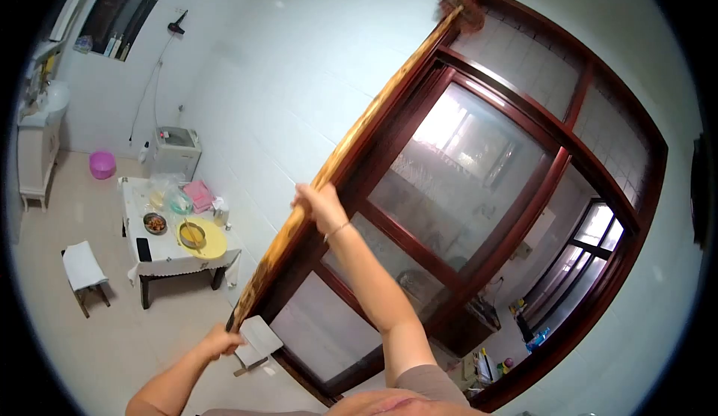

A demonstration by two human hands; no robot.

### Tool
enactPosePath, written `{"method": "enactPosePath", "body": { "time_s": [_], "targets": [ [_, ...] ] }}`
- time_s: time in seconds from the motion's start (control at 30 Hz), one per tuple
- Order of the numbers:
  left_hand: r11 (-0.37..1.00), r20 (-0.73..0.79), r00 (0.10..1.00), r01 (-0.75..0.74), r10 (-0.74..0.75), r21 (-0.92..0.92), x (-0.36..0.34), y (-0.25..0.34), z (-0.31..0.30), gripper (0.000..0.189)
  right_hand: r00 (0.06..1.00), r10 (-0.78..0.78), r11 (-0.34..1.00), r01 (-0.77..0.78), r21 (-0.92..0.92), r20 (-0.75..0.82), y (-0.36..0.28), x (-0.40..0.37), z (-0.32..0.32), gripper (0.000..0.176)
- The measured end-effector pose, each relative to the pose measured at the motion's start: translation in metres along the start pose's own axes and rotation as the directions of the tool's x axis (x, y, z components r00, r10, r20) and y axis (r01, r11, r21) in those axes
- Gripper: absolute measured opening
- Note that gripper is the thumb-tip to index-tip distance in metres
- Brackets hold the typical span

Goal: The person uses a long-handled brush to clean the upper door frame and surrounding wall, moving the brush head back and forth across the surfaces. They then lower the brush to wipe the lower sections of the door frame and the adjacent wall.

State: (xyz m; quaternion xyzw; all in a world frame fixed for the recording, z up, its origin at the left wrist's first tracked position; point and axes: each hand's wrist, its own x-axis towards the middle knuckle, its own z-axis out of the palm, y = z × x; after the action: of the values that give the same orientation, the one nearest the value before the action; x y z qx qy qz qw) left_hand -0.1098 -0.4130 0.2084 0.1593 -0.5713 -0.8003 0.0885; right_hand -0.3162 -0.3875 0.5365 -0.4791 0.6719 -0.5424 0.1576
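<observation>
A long, mottled yellow-brown wooden pole (351,143) slants across the view from lower left to upper right. My right hand (321,205) is wrapped round its middle, with a thin bracelet on that wrist. Lower down, my left hand (222,341) grips the pole's bottom end, where a dark part shows. At the far tip, a brown fuzzy clump (461,12) overlaps the top left corner of a dark red wooden door frame (523,109) high on the wall. The pole runs alongside the frame's left upright.
To the left stands a table (161,266) with a white cloth, a dark bowl (155,224), a yellow tray (213,240) and a phone (143,249). Two stools (84,265), a washing machine (176,150) and a pink basin (102,164) are around it. Sliding glass panels (456,176) fill the frame.
</observation>
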Motion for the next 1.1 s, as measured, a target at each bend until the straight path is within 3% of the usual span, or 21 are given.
{"method": "enactPosePath", "body": {
  "time_s": [0.1,0.17,0.2,0.33,0.4,0.53,0.67,0.73,0.87,0.93,1.03,1.1],
  "targets": [
    [0.993,-0.196,0.979,-0.030,0.052,0.113,-0.050,-0.017,-0.011,0.022,0.997,0.070,0.995,-0.072,0.066,0.025,0.014,-0.037,0.038,0.016],
    [0.973,-0.246,0.963,-0.059,0.115,0.224,-0.052,-0.066,-0.032,0.022,0.981,0.182,0.970,-0.190,0.151,0.066,0.020,-0.052,0.056,0.015],
    [0.939,-0.281,0.943,-0.077,0.177,0.335,-0.054,-0.086,-0.042,0.022,0.984,0.164,0.968,-0.175,0.182,0.071,0.029,-0.058,0.065,0.014],
    [0.911,-0.367,0.898,-0.082,0.244,0.405,-0.092,-0.091,-0.037,0.022,0.982,0.189,0.942,-0.172,0.287,-0.030,0.040,-0.079,0.094,0.020],
    [0.898,-0.502,0.837,0.030,0.218,0.439,-0.096,-0.088,-0.018,0.022,0.982,0.133,0.939,-0.081,0.334,-0.136,0.053,-0.075,0.091,0.024],
    [0.916,-0.510,0.816,-0.058,0.273,0.397,-0.067,-0.077,0.012,0.024,0.966,0.146,0.922,-0.055,0.383,-0.215,0.036,-0.067,0.064,0.021],
    [0.912,-0.451,0.836,-0.135,0.314,0.387,-0.022,-0.038,0.057,0.024,0.955,0.056,0.965,0.024,0.262,-0.291,0.018,-0.033,0.009,0.017],
    [0.864,-0.364,0.824,-0.266,0.434,0.428,-0.001,-0.013,0.082,0.024,0.955,-0.008,0.974,0.075,0.215,-0.297,0.013,-0.018,-0.024,0.016],
    [0.804,-0.353,0.757,-0.367,0.550,0.467,0.036,0.033,0.106,0.023,0.958,-0.049,0.972,0.111,0.209,-0.281,-0.013,0.017,-0.069,0.011],
    [0.721,-0.347,0.660,-0.449,0.666,0.528,0.073,0.063,0.122,0.021,0.963,-0.088,0.959,0.150,0.239,-0.253,-0.037,0.046,-0.103,0.010],
    [0.687,-0.326,0.648,-0.439,0.689,0.579,0.092,0.109,0.142,0.020,0.967,-0.102,0.948,0.165,0.273,-0.232,-0.064,0.070,-0.141,0.014],
    [0.690,-0.300,0.686,-0.405,0.663,0.600,0.107,0.123,0.153,0.020,0.963,-0.090,0.940,0.166,0.297,-0.254,-0.075,0.074,-0.156,0.013]
  ]
}}
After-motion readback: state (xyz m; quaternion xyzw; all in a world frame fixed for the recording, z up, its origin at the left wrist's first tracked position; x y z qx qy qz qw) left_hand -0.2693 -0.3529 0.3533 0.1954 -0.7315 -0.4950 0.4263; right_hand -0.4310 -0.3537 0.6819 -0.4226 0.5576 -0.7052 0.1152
